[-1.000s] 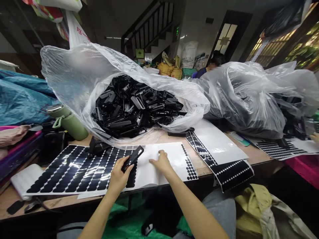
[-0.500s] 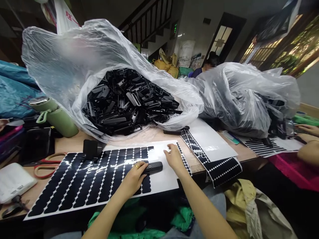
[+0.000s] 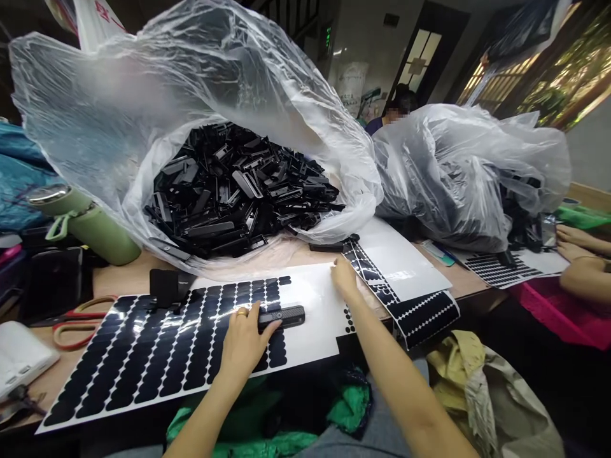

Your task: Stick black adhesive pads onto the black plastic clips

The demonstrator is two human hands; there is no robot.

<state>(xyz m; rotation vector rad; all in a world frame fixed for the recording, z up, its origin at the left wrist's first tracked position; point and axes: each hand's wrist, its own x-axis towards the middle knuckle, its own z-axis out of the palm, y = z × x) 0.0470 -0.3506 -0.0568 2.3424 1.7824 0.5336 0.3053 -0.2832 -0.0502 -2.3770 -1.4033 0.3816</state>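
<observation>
My left hand grips one end of a flat black plastic part with a textured top, its thumb and fingers closed on it. The part lies over a white sheet of black round-edged stickers, beside the bare area from which rows are absent. My right hand is at the sheet's far right corner, next to a column of small black dots. Its fingers are drawn together there; whatever is between them is hidden. A black block-shaped piece stands on the sheet's far edge.
Behind the sheet, a clear plastic bag holds many black parts. Red-handled scissors, a green bottle and a white box sit at left. More sticker sheets lie right. Another person's hands work at far right.
My right hand has moved forward to the sheet's far right corner, and its fingers have drawn together. My left hand keeps the black part, shifted slightly left in view as the camera moved.
</observation>
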